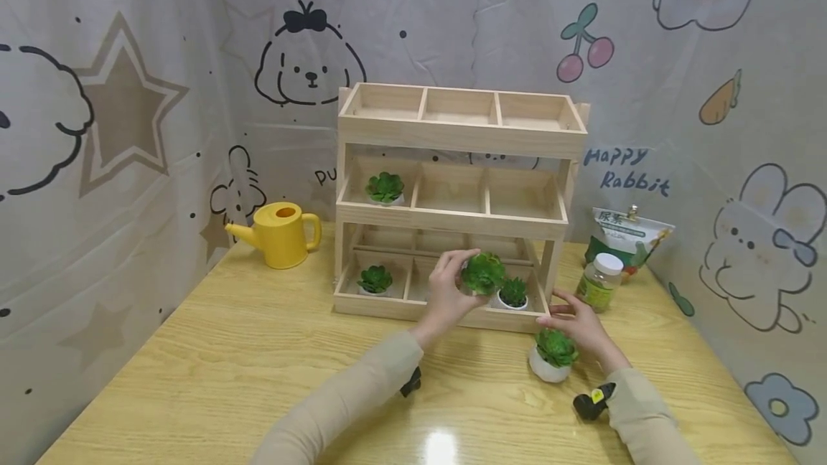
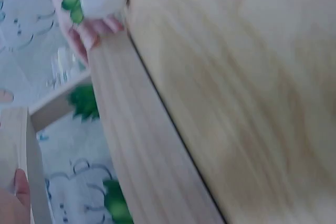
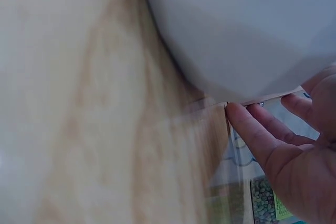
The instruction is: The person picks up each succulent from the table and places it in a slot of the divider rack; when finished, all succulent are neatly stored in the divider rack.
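My left hand (image 1: pixel 446 300) holds a green succulent (image 1: pixel 483 273) between thumb and fingers, over the bottom tier of the wooden plant stand (image 1: pixel 452 219). Its pot is mostly hidden by the hand. Right beside it, a small spiky succulent in a white pot (image 1: pixel 512 294) sits in the tier's right compartment. My right hand (image 1: pixel 584 325) touches the stand's lower right front corner, its fingers reaching along the side, extended in the right wrist view. Just in front of that hand, another succulent in a white faceted pot (image 1: pixel 549 364) stands on the table.
Potted succulents sit in the left compartments of the middle tier (image 1: pixel 385 189) and bottom tier (image 1: pixel 375 280). A yellow watering can (image 1: pixel 284 235) stands left of the stand. To the right are a white-lidded jar (image 1: pixel 599 283) and a clipped bag (image 1: pixel 627 239). Printed curtains surround the table.
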`<state>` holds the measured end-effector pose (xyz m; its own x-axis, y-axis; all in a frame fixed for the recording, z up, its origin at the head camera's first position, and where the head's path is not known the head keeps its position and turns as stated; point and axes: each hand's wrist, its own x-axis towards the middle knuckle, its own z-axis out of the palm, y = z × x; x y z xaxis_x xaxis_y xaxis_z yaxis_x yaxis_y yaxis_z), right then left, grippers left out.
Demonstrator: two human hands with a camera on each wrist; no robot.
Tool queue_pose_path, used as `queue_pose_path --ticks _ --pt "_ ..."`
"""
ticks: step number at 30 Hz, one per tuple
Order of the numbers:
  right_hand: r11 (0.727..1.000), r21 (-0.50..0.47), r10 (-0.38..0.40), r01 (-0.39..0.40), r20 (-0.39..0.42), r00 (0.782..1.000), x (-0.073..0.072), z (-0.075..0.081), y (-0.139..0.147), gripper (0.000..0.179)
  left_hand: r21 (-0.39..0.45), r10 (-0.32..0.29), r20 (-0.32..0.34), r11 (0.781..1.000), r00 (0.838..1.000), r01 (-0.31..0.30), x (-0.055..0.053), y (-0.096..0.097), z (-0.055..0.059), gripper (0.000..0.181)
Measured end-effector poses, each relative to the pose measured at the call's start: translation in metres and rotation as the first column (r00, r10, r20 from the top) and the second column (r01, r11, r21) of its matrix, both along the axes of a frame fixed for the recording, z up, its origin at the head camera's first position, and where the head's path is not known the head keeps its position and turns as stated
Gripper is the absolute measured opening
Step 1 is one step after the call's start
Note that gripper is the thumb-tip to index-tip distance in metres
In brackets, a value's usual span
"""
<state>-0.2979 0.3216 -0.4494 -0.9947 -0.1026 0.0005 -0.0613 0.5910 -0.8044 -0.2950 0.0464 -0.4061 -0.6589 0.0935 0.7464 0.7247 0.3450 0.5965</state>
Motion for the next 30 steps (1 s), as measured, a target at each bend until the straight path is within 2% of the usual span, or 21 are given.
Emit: queue_pose_path --ticks 4,6,9,12,18,22,30 --pt "1.0 0.004 -0.003 0.003 0.002 1.0 0.0 0.0 -0.001 0.082 0.062 0.049 0.002 0.997 0.999 -0.049 -0.01 -0.012 0.005 0.067" --pt "1.0 0.003 -0.008 0.008 0.007 1.0 0.0 0.0 -0.001 0.082 0.088 0.063 0.024 0.994 0.998 -0.065 -0.014 -0.017 0.007 0.066" --pt "1.0 0.008 -0.006 0.006 0.011 1.0 0.001 0.0 -0.001 0.083 0.121 0.082 0.056 0.989 0.995 -0.088 -0.017 -0.023 0.01 0.067" --pt "1.0 0.007 -0.006 0.005 0.018 1.0 0.002 0.0 -0.001 0.083 0.143 0.093 0.061 0.985 0.994 -0.1 -0.018 -0.027 0.015 0.068" --pt "1.0 0.001 0.003 -0.003 0.029 1.0 0.003 0.001 -0.002 0.084 0.186 0.121 0.024 0.975 0.992 -0.124 -0.021 -0.029 0.03 0.068" --pt "1.0 0.003 0.003 -0.003 0.023 1.0 0.002 0.001 -0.001 0.083 0.218 0.122 -0.012 0.969 0.992 -0.116 -0.024 -0.028 0.039 0.067" --pt "1.0 0.008 0.004 -0.004 0.014 1.0 0.002 0.0 -0.001 0.083 0.212 0.134 -0.082 0.971 0.988 -0.114 -0.031 -0.03 0.05 0.066"
